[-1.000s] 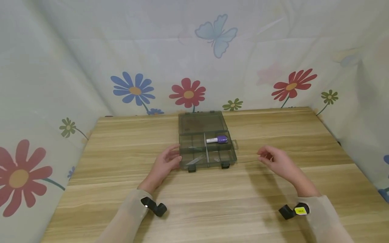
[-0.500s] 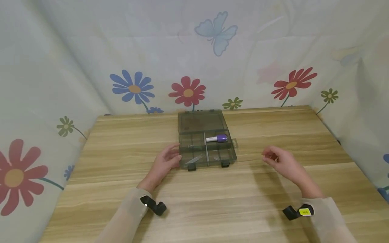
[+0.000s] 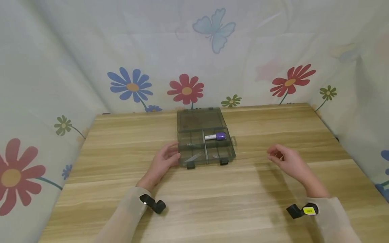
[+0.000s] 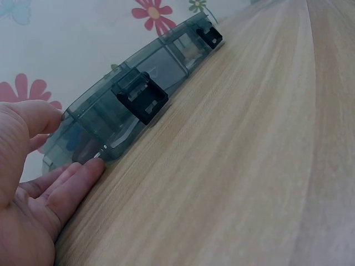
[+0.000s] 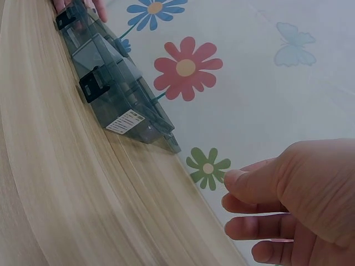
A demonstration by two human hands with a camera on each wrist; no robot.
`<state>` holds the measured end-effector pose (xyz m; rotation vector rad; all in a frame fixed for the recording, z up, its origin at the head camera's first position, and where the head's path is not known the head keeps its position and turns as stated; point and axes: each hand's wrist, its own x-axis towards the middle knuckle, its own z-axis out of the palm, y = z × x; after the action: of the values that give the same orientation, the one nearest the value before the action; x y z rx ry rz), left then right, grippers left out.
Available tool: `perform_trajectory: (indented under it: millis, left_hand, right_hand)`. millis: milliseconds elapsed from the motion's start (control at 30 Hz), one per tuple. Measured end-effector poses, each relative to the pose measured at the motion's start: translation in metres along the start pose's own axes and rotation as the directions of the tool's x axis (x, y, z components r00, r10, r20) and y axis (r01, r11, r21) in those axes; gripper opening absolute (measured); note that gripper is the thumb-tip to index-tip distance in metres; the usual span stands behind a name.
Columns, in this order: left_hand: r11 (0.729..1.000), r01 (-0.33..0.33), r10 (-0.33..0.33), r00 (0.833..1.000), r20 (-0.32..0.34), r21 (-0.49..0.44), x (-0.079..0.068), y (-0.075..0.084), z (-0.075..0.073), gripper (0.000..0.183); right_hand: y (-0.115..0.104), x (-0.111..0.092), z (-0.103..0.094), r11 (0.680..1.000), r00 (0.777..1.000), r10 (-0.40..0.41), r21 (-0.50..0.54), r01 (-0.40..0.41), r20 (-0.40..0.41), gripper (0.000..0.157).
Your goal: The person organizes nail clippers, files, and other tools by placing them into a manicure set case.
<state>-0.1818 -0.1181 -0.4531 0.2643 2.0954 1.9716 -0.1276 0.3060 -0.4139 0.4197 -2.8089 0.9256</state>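
Note:
A smoky see-through compartment box (image 3: pixel 230 152) stands on the table with its lid (image 3: pixel 200 119) folded back. My left hand (image 3: pixel 162 162) rests against the box's left side; in the left wrist view its fingers (image 4: pixel 75 185) lie along the lower wall. A small purple-and-white bottle (image 3: pixel 221 136), like nail polish, lies in the back right compartment. A slim pale strip (image 3: pixel 193 157) lies front left; small items behind it are too faint to name. To the right of the box, my right hand (image 3: pixel 287 160) hovers above the table, fingers loosely curled, with nothing visible held.
The wood-grain table (image 3: pixel 212 202) ends at a flower-printed curtain (image 3: pixel 146 44) behind and on both sides. Two black latches (image 3: pixel 224 162) hang from the box's front edge, and a hanging tab (image 3: pixel 233 140) juts from its right side.
My right hand has drifted to the right, away from the box. The left hand stays at the box's left side. The head view has shifted slightly.

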Motion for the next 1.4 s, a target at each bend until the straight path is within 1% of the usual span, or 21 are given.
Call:
perform_trajectory:
  millis: [167,300,400,500,600,733,900,1067,1267,1400]
  left_hand:
    - [1.000,-0.005,0.005,1.000,0.000,0.001,0.001,0.001,-0.001,0.053]
    - [1.000,0.002,-0.002,1.000,0.002,-0.002,0.002,-0.002,-0.002,0.054]
    - [1.000,0.003,-0.003,1.000,0.003,-0.017,0.005,-0.009,-0.004,0.054]
    - [1.000,0.002,-0.003,1.000,-0.011,-0.027,0.008,-0.018,-0.006,0.054]
    - [1.000,-0.006,0.006,1.000,-0.028,-0.016,0.009,-0.024,-0.008,0.053]
    - [1.000,-0.026,0.026,0.999,-0.032,-0.003,0.010,-0.027,-0.008,0.053]
    - [1.000,-0.027,0.027,0.999,-0.026,0.000,0.012,-0.028,-0.007,0.053]
    - [1.000,-0.023,0.023,0.999,-0.029,0.009,0.013,-0.026,-0.006,0.054]
    - [1.000,0.002,-0.002,1.000,-0.019,-0.005,0.014,-0.023,-0.007,0.054]
    - [1.000,0.009,-0.009,1.000,0.002,-0.005,0.008,-0.014,-0.005,0.054]
  right_hand:
    - [0.004,-0.002,-0.003,1.000,1.000,-0.001,-0.010,0.000,-0.021,0.011]
    - [0.008,-0.007,-0.005,0.999,0.999,0.040,-0.004,-0.040,-0.008,0.010]
    - [0.010,-0.011,-0.008,0.995,0.995,0.096,0.005,-0.096,0.011,0.011]
    - [0.012,-0.014,-0.012,0.992,0.992,0.129,0.004,-0.129,0.015,0.012]
    - [0.015,-0.018,-0.016,0.992,0.992,0.128,-0.015,-0.128,-0.015,0.013]
    - [0.019,-0.022,-0.021,0.991,0.991,0.131,-0.029,-0.132,-0.039,0.013]
    - [0.025,-0.028,-0.026,0.988,0.988,0.152,-0.033,-0.153,-0.031,0.014]
    - [0.031,-0.035,-0.029,0.984,0.985,0.169,-0.054,-0.171,-0.038,0.013]
    - [0.038,-0.045,-0.033,0.980,0.981,0.189,-0.047,-0.191,-0.046,0.012]
    - [0.042,-0.053,-0.035,0.976,0.977,0.210,-0.047,-0.212,-0.049,0.013]
